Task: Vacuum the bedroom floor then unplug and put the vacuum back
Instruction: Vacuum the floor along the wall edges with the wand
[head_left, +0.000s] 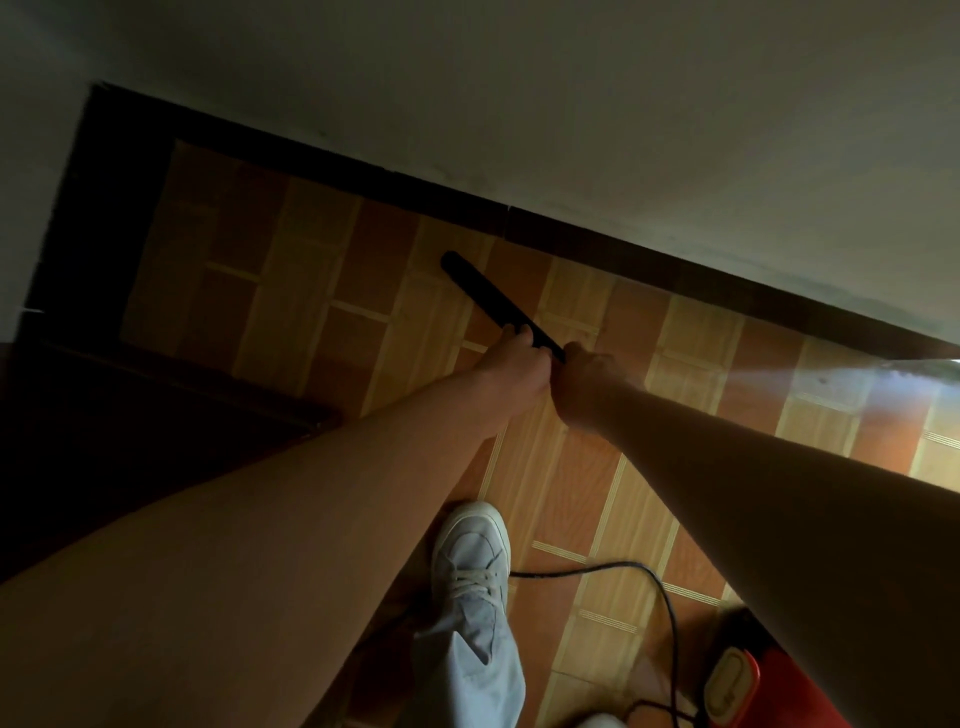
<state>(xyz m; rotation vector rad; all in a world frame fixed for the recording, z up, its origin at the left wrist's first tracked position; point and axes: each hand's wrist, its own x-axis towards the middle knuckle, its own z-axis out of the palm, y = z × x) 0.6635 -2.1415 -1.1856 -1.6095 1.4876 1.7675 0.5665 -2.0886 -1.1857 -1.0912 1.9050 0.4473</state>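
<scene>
**Both hands on the black wand, tip toward the skirting**

The left hand and the right hand sit side by side, nearly touching, each grip closed around the near end of the vacuum wand. The wand is a straight black tube (its far end rounded), and its long axis runs diagonally away from the grip, up and to the left in the view, slanting down to the floor. The tip rests on or just over the orange and tan tiles, near the dark skirting board at the foot of the pale wall.

Back from the grip, toward the person, a white shoe stands on the tiles. Just beside it a black cord loops across the floor to the red vacuum body, which lies under the right forearm at the bottom edge.
</scene>
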